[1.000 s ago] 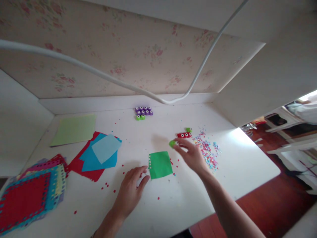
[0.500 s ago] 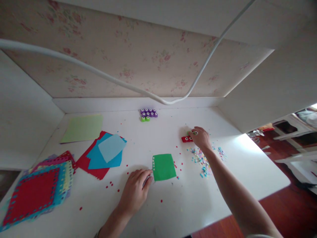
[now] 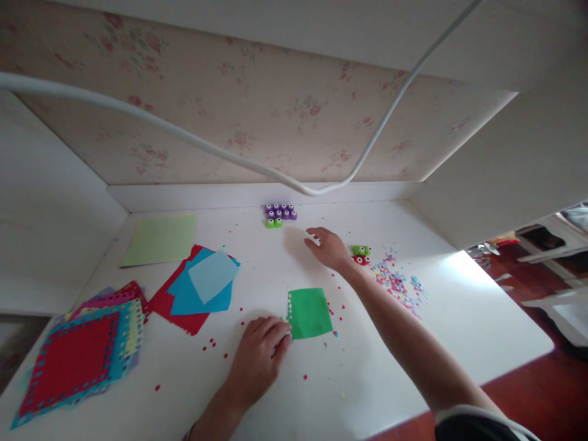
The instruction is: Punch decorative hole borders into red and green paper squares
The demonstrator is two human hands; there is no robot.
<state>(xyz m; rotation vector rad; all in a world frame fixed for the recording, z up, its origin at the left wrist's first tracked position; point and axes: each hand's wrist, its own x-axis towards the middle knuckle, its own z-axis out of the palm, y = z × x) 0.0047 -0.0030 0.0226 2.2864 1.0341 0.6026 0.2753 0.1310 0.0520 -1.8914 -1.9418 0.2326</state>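
Observation:
My left hand (image 3: pixel 264 355) rests on the table with its fingers loosely bent and a gap by the thumb. Its fingertips are at the lower left edge of a green paper square (image 3: pixel 311 313), which has small holes punched along its left side. My right hand (image 3: pixel 327 245) hovers over the table with thumb and fingers apart, holding nothing. Close by on its far left stand several small purple craft punches (image 3: pixel 279 213) and two light green craft punches (image 3: pixel 274 223). Behind my right wrist lie green punches (image 3: pixel 361 250) and red punches (image 3: pixel 361 261), the red partly hidden by my forearm.
Colourful paper confetti (image 3: pixel 397 282) lies right of my forearm. Red and blue sheets (image 3: pixel 202 294) lie left of centre, with a pale green sheet (image 3: pixel 158 240) behind. A stack of hole-edged sheets (image 3: pixel 73 361) is at far left. A white cable (image 3: pixel 239 158) hangs across the front.
My right hand has let go of a green punch beside the red ones and moved left, toward the purple and green punches. My left hand has stayed by the green paper.

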